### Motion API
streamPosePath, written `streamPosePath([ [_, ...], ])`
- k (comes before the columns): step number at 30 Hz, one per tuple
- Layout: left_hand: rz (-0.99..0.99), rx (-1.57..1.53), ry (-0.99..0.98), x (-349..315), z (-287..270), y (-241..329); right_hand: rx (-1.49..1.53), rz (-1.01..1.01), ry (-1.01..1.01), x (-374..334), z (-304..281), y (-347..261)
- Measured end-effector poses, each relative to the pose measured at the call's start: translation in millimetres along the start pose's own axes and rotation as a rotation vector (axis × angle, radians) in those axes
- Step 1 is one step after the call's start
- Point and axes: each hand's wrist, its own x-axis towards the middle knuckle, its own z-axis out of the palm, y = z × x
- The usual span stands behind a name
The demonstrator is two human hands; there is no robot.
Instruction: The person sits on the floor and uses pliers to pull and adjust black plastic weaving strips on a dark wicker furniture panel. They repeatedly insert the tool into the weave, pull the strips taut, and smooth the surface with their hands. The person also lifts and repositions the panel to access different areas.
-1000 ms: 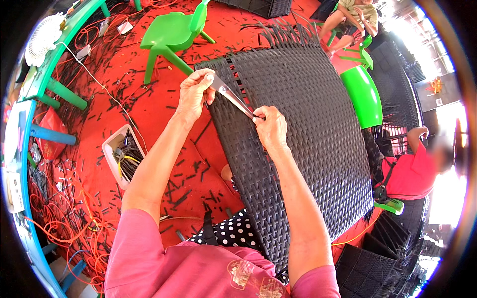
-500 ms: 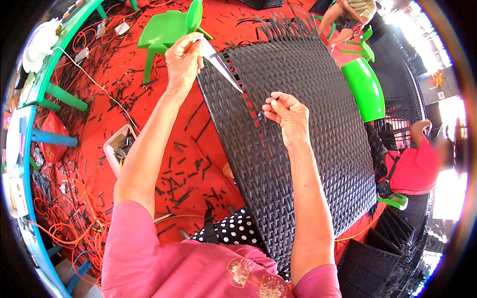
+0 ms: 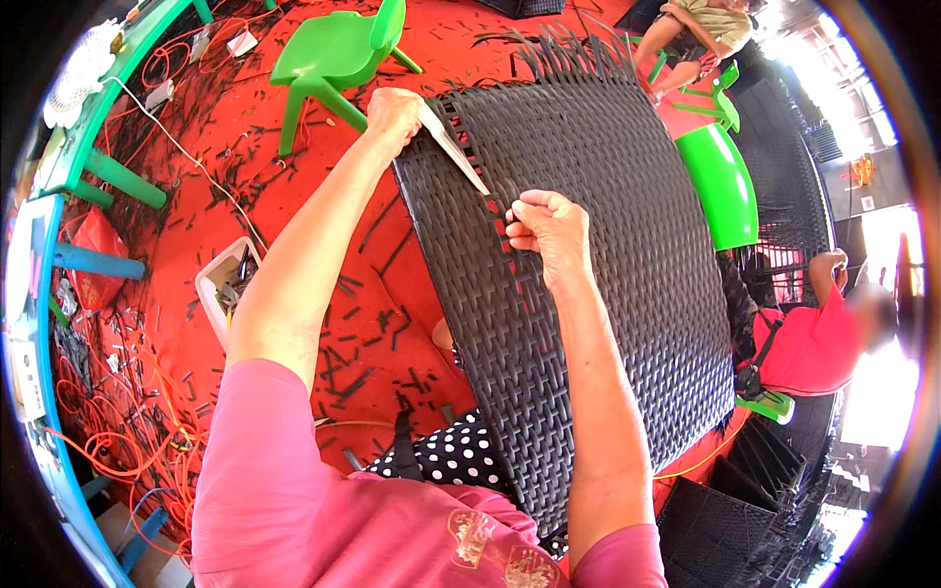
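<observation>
A large black woven wicker panel (image 3: 627,265) lies before me, with a row of gaps running along its left part. My left hand (image 3: 395,118), at the panel's far left edge, is closed around a pale, tapered pointed tool (image 3: 454,150). The tool's tip points toward my right hand and lies over the row of gaps. My right hand (image 3: 554,235) is over the weave just nearer than the tip, thumb and fingers pinched together. A dark bit of wicker strand (image 3: 511,213) shows at its fingertips; most of it is hidden.
Black strand offcuts litter the red floor (image 3: 392,265). Left of the panel are a green chair (image 3: 333,54), a pale bin (image 3: 211,284) with tools, and orange hoses. A green seat (image 3: 720,181) touches the panel's right side. Two other people sit nearby, one in red (image 3: 809,338).
My left hand has moved right and slightly down, bringing the tool lower along the gap row. My right hand has shifted a little to the left, still pinched.
</observation>
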Motion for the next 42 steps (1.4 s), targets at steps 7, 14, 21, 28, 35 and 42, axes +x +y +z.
streamPosePath([
  [7,0.450,0.828,0.134,-4.6,17.2,6.9,-0.372,0.071,0.015,4.9,13.1,-15.2],
  [14,0.631,0.869,0.113,-17.1,25.5,13.4,-0.426,0.066,0.081,3.8,21.9,-14.1],
  [21,0.614,0.791,0.101,-0.4,37.7,5.8,-0.443,0.097,0.036,5.8,20.9,-9.1],
  [28,0.625,0.794,0.077,1.7,35.7,5.0,-0.474,0.116,0.058,4.6,27.0,-10.8],
  [35,0.651,0.691,0.111,3.5,34.0,-4.1,-0.488,0.095,0.120,0.9,34.8,-16.9],
  [42,0.637,0.627,0.140,0.9,35.2,-7.1,-0.509,0.096,0.139,0.7,33.2,-14.4],
])
